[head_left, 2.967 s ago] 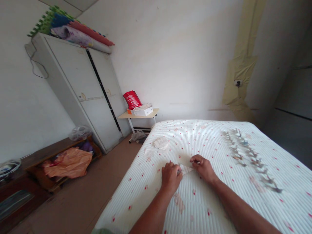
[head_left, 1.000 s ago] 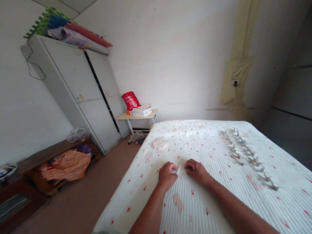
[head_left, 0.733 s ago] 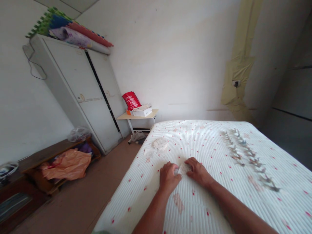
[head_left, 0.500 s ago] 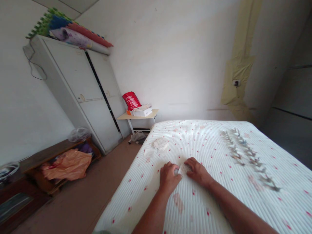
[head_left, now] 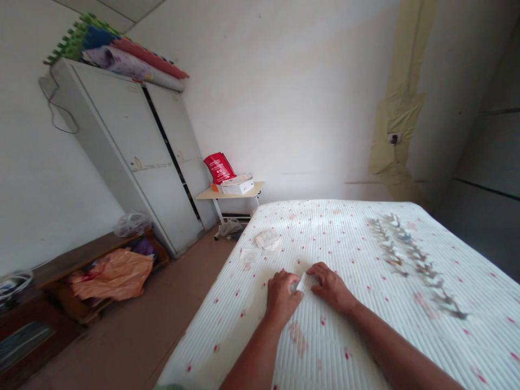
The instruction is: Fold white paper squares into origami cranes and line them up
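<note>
Both hands work on a small piece of paper low over the bed. My left hand pinches its left side between thumb and curled fingers. On the other side, my right hand has its fingers and thumb closed on the paper's right edge. Much of the paper is hidden by the fingers, so its folds cannot be made out. Beyond the left hand lies a loose pile of printed paper sheets, with a single sheet beside it.
Rows of small blurred grey-white folded shapes stand on the right of the bed. A small table with a red bag and white box stands past the far left corner. A grey cabinet rises at left.
Both hands stay in nearly the same place. The paper between them is tilted slightly differently, showing a little more of its pale face.
</note>
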A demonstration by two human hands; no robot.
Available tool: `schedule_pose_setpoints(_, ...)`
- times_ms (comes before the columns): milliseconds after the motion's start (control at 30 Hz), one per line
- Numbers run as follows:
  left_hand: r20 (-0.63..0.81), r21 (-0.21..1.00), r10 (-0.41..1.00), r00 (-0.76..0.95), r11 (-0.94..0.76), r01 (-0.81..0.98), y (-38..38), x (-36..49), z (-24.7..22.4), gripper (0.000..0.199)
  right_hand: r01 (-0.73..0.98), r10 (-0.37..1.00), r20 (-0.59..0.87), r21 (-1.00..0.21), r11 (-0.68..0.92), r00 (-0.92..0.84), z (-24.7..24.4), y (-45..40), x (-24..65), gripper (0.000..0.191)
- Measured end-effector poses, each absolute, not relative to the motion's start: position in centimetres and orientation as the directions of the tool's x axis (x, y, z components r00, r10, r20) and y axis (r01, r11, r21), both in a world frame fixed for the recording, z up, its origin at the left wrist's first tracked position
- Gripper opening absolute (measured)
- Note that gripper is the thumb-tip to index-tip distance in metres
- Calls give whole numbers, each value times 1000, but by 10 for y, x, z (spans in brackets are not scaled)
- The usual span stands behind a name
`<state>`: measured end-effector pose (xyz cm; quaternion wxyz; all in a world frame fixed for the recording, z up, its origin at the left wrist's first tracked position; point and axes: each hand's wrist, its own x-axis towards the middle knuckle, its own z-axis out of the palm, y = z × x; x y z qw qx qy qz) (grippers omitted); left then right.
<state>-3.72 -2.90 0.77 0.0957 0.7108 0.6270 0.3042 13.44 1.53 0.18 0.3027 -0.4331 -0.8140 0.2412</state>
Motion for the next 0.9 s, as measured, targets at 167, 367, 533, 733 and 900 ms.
schedule_pose_setpoints(167, 292, 509, 956, 25, -178, 842, -30, -37, 9, 24, 547, 849, 291, -663, 511, -440, 4, 13, 135, 35)
schedule_pose_setpoints(367, 279, 511, 960, 22, -168, 843, -29, -36, 10, 23, 542, 845, 302, -662, 518, -441, 2, 13, 134, 33)
schedule_pose_setpoints(533, 285, 510, 958, 14, -164, 844, -28, -37, 9, 28, 552, 850, 292, -659, 511, -438, 4, 12, 134, 35)
schedule_pose_setpoints(733, 231, 489, 973, 30, -143, 861, -29, -37, 11, 30, 564, 847, 297, -642, 519, -441, 3, 13, 135, 37)
schedule_pose_setpoints(900, 226, 490, 974, 15, -127, 862, -29, -36, 11, 31, 560, 855, 284, -658, 503, -434, -2, 17, 135, 42)
